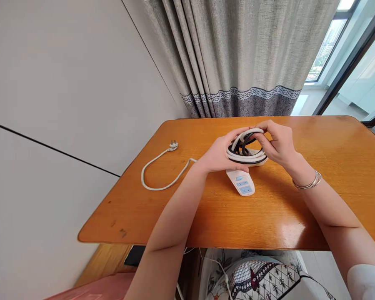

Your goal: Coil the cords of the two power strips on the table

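Above the wooden table [325, 166], our left hand [218, 155] is curled around one side of a coil of white and black cord [246, 159], while our right hand [278, 141] pinches its other side between thumb and fingers. Just below the coil we see a white power strip [245, 183] with blue sockets, though we cannot tell whether it rests on the wood. To our left, a white cable [158, 189] lies loosely bent, ending at a plug [173, 145].

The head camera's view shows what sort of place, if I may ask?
Most likely a room in a home, judging by the wooden table, the long patterned curtain and the window beyond.
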Tool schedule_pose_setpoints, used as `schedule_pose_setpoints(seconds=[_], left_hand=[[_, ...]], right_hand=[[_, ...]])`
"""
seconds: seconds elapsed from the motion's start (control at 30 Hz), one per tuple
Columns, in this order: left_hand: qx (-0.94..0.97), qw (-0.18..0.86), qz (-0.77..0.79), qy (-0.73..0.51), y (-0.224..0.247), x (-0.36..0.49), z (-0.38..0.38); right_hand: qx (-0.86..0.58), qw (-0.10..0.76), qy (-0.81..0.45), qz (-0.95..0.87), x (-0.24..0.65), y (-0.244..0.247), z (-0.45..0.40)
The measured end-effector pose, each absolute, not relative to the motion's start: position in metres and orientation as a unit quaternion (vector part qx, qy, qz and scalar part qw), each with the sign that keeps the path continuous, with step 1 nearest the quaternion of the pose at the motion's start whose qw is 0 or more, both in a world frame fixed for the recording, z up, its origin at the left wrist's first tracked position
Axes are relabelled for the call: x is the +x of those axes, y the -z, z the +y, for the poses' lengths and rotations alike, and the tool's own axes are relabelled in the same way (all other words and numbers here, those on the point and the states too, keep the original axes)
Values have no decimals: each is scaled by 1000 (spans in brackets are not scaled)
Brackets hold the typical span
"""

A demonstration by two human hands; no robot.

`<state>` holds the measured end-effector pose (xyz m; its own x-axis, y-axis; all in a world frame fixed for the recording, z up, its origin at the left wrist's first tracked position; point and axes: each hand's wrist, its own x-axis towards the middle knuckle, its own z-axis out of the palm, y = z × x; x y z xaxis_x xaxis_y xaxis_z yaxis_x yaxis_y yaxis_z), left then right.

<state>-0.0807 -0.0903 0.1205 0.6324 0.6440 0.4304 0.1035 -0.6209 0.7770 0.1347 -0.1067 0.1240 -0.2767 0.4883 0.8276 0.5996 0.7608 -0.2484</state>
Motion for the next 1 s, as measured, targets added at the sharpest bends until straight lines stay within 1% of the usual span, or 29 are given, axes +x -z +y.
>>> schedule_pose_setpoints(seconds=[0.13, 0.27, 0.4, 0.57, 0.67, 0.83, 0.93, 1.0], left_hand=[[793, 432, 198, -382, -118, -80, -89], [745, 494, 188, -406, -116, -78, -89], [710, 535, 171, -425, -113, -76, -89], [651, 600, 140, -444, -104, -70, -89], [645, 611, 168, -427, -99, -65, -90], [674, 585, 182, -413, -98, -62, -92], [666, 595, 172, -416, -100, -63, -93], [649, 610, 169, -422, -101, -64, -94]], right_hand=[[-334, 495, 85, -798, 132, -124, -108], [-323, 497, 87, -801, 130, -124, -109], [-299, 531, 85, -788, 127, -121, -113], [-311, 573, 40, -757, 121, -113, -125], [-330, 603, 38, -725, 118, -111, -126], [-379, 657, -6, -652, 113, -110, -121], [-353, 665, -35, -658, 111, -109, -120], [-317, 660, -32, -680, 111, -109, -121]])
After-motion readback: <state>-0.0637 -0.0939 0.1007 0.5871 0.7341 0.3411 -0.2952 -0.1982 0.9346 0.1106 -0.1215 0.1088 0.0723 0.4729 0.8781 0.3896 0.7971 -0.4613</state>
